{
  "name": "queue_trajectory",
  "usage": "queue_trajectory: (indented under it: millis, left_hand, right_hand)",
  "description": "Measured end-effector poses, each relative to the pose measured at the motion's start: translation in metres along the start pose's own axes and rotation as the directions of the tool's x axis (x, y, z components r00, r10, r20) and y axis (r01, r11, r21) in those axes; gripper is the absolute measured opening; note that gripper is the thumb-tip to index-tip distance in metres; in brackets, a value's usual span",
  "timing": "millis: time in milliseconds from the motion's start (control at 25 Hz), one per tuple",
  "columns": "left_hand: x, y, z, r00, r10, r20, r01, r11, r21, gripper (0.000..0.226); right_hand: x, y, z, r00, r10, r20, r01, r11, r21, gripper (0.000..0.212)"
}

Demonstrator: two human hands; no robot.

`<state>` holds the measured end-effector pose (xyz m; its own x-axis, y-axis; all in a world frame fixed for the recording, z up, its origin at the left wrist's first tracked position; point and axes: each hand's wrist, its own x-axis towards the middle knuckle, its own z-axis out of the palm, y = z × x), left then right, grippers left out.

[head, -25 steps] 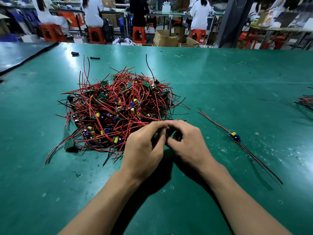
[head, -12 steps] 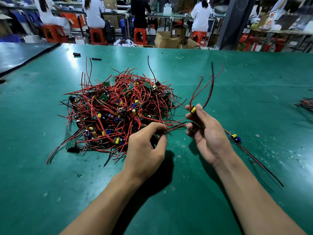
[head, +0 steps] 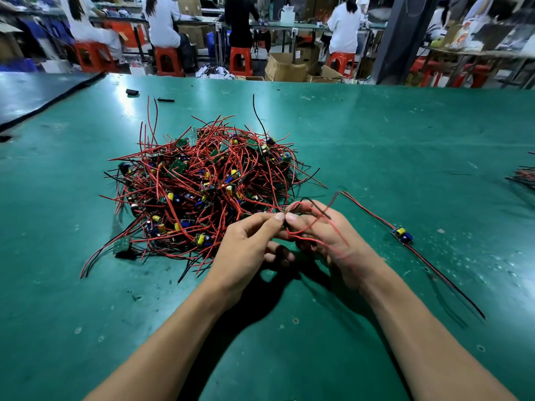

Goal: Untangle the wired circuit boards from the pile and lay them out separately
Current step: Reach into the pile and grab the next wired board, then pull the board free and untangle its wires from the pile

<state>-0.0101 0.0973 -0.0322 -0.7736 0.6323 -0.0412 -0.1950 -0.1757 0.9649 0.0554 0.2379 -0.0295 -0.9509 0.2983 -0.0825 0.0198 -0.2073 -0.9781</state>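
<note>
The left hand (head: pixel 246 247) and right hand (head: pixel 335 238) are both pinching red wires (head: pixel 314 222) between them; the pile (head: pixel 202 183) is sitting just beyond, one board (head: pixel 402 235) lying to their right.

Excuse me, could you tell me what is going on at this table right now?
A person is untangling a pile of wired circuit boards on the green table. The left hand and right hand both pinch red and black wires at the pile's near edge. One separated circuit board lies to the right, wires stretched out.
</note>
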Motion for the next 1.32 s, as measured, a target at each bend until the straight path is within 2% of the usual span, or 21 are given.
queue_trajectory:
  millis: [160, 400, 520, 720, 920, 1040, 1120, 1240, 1320]
  left_hand:
    - [0.0009, 0.0013, -0.0005, 1.000, -0.018, 0.003, 0.018, 0.999, -0.051, 0.017]
    - [0.0012, 0.0002, -0.0021, 0.999, -0.029, -0.017, 0.029, 1.000, -0.012, 0.014]
    - [0.0026, -0.0002, -0.0032, 1.000, -0.015, -0.010, 0.015, 1.000, -0.020, 0.015]
    - [-0.0006, 0.0013, -0.0051, 0.995, 0.039, 0.087, -0.036, 0.999, -0.040, 0.016]
    - [0.0008, -0.0007, -0.0069, 0.995, 0.030, 0.094, -0.033, 0.999, 0.025, 0.024]
    - [0.0010, 0.0002, -0.0050, 0.990, -0.032, 0.139, 0.040, 0.997, -0.060, 0.026]
    - [0.0012, -0.0001, -0.0046, 0.989, -0.031, 0.143, 0.038, 0.998, -0.048, 0.015]
    - [-0.0002, -0.0018, -0.0051, 0.988, -0.005, 0.152, 0.004, 1.000, 0.005, 0.017]
    - [-0.0002, -0.0024, -0.0058, 0.991, -0.022, 0.130, 0.022, 1.000, 0.005, 0.018]
  right_hand:
    - [-0.0008, 0.0004, 0.0026, 0.993, -0.120, -0.018, 0.118, 0.988, -0.103, 0.024]
    - [0.0014, 0.0023, -0.0014, 0.980, -0.192, -0.056, 0.173, 0.953, -0.248, 0.030]
    - [0.0016, 0.0029, -0.0016, 0.986, -0.162, -0.049, 0.150, 0.970, -0.191, 0.029]
    - [-0.0003, 0.0002, -0.0026, 0.973, -0.213, -0.092, 0.187, 0.955, -0.231, 0.032]
    - [-0.0027, -0.0024, 0.0031, 0.996, -0.064, -0.055, 0.067, 0.996, 0.061, 0.025]
    - [-0.0024, -0.0006, 0.0034, 0.988, -0.121, -0.096, 0.122, 0.993, 0.002, 0.018]
    - [-0.0028, -0.0001, 0.0035, 0.984, -0.139, -0.116, 0.133, 0.989, -0.062, 0.017]
    - [-0.0042, -0.0002, 0.0044, 0.990, -0.082, -0.116, 0.076, 0.996, -0.056, 0.028]
    - [-0.0056, -0.0015, 0.0057, 0.995, -0.036, -0.094, 0.036, 0.999, -0.008, 0.026]
